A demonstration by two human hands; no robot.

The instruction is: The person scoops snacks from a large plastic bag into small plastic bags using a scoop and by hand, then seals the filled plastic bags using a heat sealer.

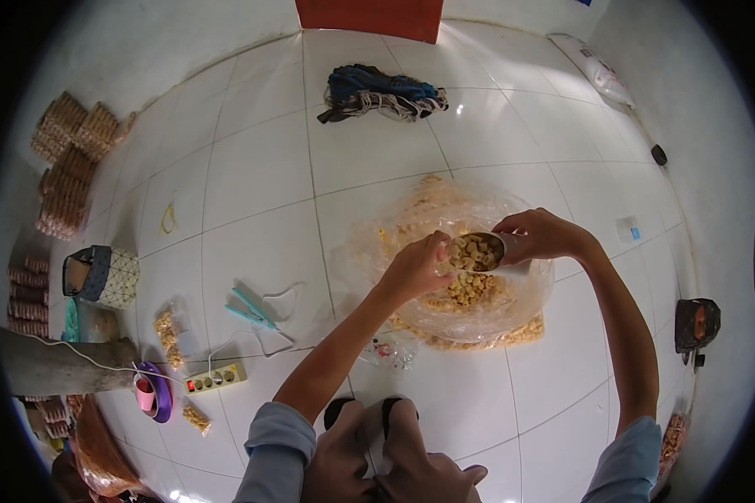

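Note:
My right hand (538, 236) is closed around a white cup (516, 250), tilted with its mouth toward my left hand. Pale, tube-like snack pieces (476, 251) fill the cup's mouth. At the left of that mouth my left hand (421, 267) has its fingers closed on what looks like thin clear plastic, probably a bag; its outline is hard to see. Below both hands lies a large clear plastic bag (520, 303), spread open on the floor, with a heap of yellowish snack pieces (470, 290) inside.
A small printed plastic packet (388, 352) lies by my feet. To the left are a turquoise sealer-like tool (252, 308), a power strip (216, 378), filled snack bags (168, 339) and a purple basin (161, 394). Stacked packs (63, 197) line the left wall; a blue bundle (382, 92) lies ahead.

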